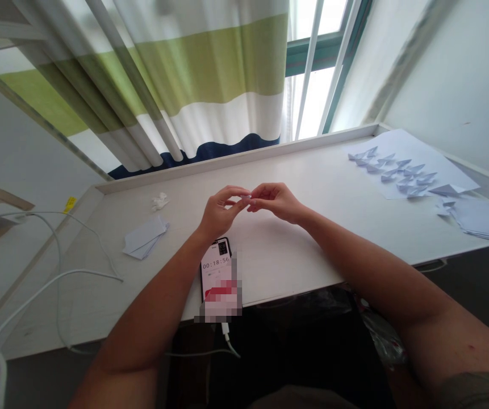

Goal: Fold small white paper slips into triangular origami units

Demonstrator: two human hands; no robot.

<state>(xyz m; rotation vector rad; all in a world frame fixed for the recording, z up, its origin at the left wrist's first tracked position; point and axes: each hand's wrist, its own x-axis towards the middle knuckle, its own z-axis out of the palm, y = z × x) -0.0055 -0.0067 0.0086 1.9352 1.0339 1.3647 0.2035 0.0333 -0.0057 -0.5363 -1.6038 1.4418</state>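
Above the middle of the white table, my left hand (222,211) and my right hand (276,201) meet at the fingertips. Pinched between them is a small folded piece of white paper (246,197), mostly covered by the fingers, so its shape is hard to make out. Both hands are closed on it. Just below my left hand lies a phone (216,272) showing a running timer. Left of that hand rest a small stack of paper pieces (145,237) and a crumpled white scrap (159,201).
Several folded paper boats (397,170) stand on a white sheet (401,145) at the right. Nearer sits a stack of paper (485,218). White cables (57,278) cross the table's left side. A raised ledge (244,150) borders the back, with curtains (210,74) behind it.
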